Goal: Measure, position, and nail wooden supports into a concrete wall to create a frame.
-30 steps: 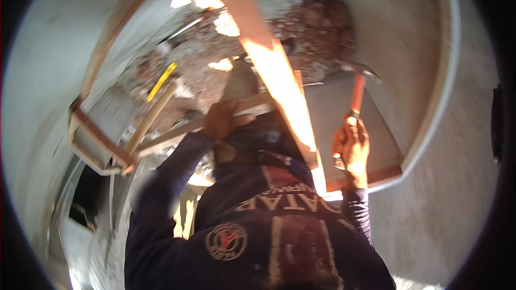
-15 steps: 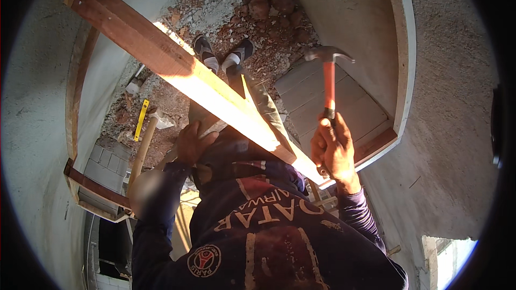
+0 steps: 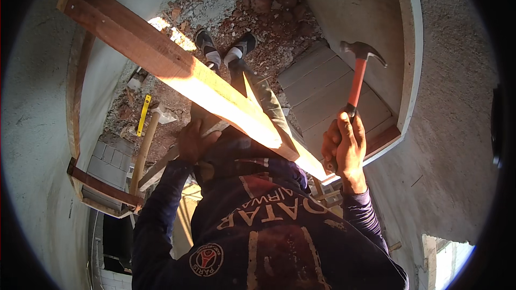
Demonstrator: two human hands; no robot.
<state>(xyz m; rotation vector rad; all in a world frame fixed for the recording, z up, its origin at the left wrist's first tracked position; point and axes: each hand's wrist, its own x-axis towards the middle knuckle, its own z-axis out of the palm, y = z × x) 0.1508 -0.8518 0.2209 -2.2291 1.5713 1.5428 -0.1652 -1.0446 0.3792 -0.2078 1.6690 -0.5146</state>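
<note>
A claw hammer (image 3: pixel 358 83) with a dark head and a red and black handle is in my right hand (image 3: pixel 346 147). My fingers close round its grip, and the head is raised, tilted to the right. My left hand (image 3: pixel 196 140) is wrapped round a narrow wooden strip (image 3: pixel 161 169) near my lap, its far end passing under a thick wooden beam (image 3: pixel 161 59). The beam slants from the upper left to the right of my body, its near half bright with sunlight. Part of my left fingers is in shadow.
Rubble (image 3: pixel 209 0) covers the floor around my shoes. To the left lie a yellow spirit level (image 3: pixel 143 115) and a hammer with a long wooden handle (image 3: pixel 144 153). Curved plastered walls (image 3: pixel 451 102) rise on both sides. Grey boards (image 3: pixel 328 91) lie at the right.
My right hand has moved right with the claw hammer, whose head now leans further right. My left hand stays on the wooden strip. The whole view has shifted slightly.
</note>
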